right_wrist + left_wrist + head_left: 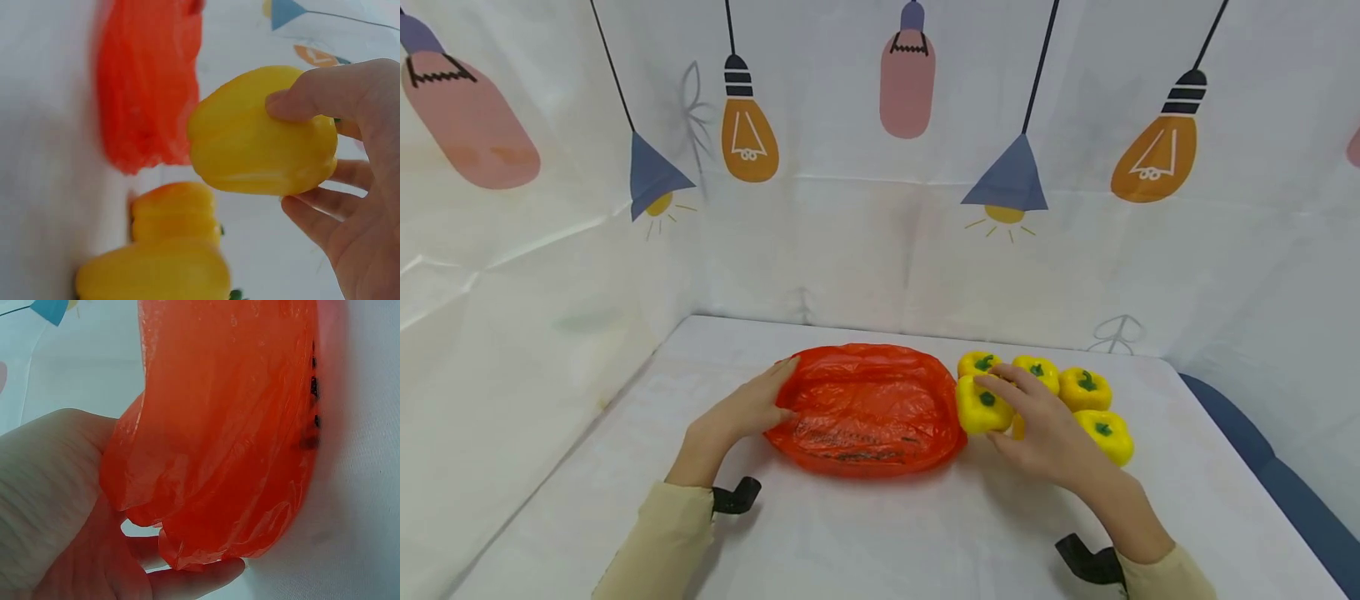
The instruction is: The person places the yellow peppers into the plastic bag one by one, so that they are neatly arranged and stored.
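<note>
A red plastic bag (857, 462) with dark print along its near side lies on the white table, its mouth upward. My left hand (760, 404) rests against the bag's left edge, thumb and fingers spread apart. In the left wrist view, part of that hand shows through the thin plastic (219, 437). At the bag's right edge, my right hand (1045, 429) holds a yellow bell pepper (250, 150) between thumb and fingers, raised above the table. Several more yellow bell peppers (1105, 436) sit around and behind the right hand, which partly hides one of them.
The white-covered table (880, 542) meets a light curtain (850, 250) printed with lamps and bulbs at its back and left. A dark blue chair (1262, 467) stands beyond the right edge. Black bands (735, 497) circle both wrists.
</note>
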`<action>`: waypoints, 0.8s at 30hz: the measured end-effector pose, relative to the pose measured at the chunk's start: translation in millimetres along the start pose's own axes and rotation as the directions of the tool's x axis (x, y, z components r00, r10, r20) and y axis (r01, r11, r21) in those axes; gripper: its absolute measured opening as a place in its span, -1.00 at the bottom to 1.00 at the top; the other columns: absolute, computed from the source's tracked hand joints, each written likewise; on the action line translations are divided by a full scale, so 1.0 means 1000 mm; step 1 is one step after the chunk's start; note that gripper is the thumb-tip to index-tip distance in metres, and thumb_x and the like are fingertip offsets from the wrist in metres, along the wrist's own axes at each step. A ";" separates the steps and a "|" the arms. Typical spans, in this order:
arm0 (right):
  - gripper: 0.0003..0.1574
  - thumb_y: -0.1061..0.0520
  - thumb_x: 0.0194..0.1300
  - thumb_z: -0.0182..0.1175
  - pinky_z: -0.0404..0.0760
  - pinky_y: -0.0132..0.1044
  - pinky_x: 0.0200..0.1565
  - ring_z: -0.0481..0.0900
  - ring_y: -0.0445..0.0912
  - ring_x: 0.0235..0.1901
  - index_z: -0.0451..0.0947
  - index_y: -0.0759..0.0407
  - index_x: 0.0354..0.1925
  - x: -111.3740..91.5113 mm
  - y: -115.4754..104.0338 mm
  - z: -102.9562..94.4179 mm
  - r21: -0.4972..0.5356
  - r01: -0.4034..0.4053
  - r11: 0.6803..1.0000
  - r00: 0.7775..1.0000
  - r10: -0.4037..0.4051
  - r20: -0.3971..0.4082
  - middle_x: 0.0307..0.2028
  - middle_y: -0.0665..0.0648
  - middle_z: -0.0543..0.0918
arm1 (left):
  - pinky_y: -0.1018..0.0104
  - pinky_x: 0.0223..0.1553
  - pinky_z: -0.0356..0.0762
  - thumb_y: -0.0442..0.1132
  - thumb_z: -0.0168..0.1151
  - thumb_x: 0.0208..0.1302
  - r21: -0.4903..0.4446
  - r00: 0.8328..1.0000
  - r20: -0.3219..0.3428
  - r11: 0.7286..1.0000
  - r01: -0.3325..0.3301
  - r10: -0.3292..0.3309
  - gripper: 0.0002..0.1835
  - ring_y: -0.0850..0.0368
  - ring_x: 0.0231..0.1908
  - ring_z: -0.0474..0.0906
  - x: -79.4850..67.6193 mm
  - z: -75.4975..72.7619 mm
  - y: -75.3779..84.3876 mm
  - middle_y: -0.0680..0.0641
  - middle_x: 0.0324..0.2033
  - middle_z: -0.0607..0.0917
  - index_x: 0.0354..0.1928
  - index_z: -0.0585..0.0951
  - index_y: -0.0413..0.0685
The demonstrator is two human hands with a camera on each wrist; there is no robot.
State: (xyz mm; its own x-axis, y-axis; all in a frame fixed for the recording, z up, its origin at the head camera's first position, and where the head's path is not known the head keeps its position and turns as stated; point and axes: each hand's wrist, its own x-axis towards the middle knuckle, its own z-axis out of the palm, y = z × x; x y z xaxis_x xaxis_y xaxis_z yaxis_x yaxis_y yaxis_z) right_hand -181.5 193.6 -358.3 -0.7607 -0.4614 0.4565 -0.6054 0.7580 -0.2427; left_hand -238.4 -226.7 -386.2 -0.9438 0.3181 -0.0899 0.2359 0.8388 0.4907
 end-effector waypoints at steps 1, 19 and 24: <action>-0.13 0.19 -0.01 0.47 0.69 -0.03 0.08 0.46 0.00 0.20 0.45 -0.06 0.29 0.002 -0.002 -0.001 0.015 0.001 1.000 1.000 -0.001 -0.014 0.25 0.08 0.46 | -0.28 0.48 0.02 -0.23 0.27 0.27 0.000 1.000 -0.001 1.000 -0.002 0.002 -0.05 -0.29 0.55 -0.08 0.000 0.000 0.000 -0.27 0.56 0.02 0.59 -0.04 -0.07; -0.20 0.14 0.10 0.36 0.69 -0.08 0.07 0.55 -0.04 0.06 0.41 -0.11 0.33 0.064 -0.036 0.059 0.192 -0.089 0.977 0.995 0.079 0.061 0.24 0.01 0.45 | -0.23 0.49 0.06 -0.32 0.25 0.24 -0.013 0.999 -0.029 0.999 -0.044 0.043 -0.02 -0.22 0.56 -0.08 -0.002 -0.002 0.006 -0.20 0.58 -0.02 0.59 -0.07 -0.02; -0.19 0.12 0.11 0.37 0.67 -0.13 0.09 0.54 -0.08 0.04 0.41 -0.14 0.33 0.079 -0.039 0.084 0.216 -0.091 0.972 0.994 0.074 0.085 0.19 -0.01 0.46 | -0.21 0.50 0.05 -0.33 0.25 0.22 -0.026 0.999 -0.027 0.999 -0.046 0.045 -0.02 -0.21 0.56 -0.08 -0.002 -0.001 0.008 -0.19 0.58 -0.01 0.59 -0.06 -0.03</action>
State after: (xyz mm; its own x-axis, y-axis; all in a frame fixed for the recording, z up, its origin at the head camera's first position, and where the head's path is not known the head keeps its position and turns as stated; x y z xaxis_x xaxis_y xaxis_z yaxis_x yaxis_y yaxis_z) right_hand -237.3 88.9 -384.7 -0.8207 -0.4411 0.3631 -0.5697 0.6796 -0.4621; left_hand -234.6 -221.3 -380.9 -0.9382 0.3432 -0.0439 0.2728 0.8118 0.5164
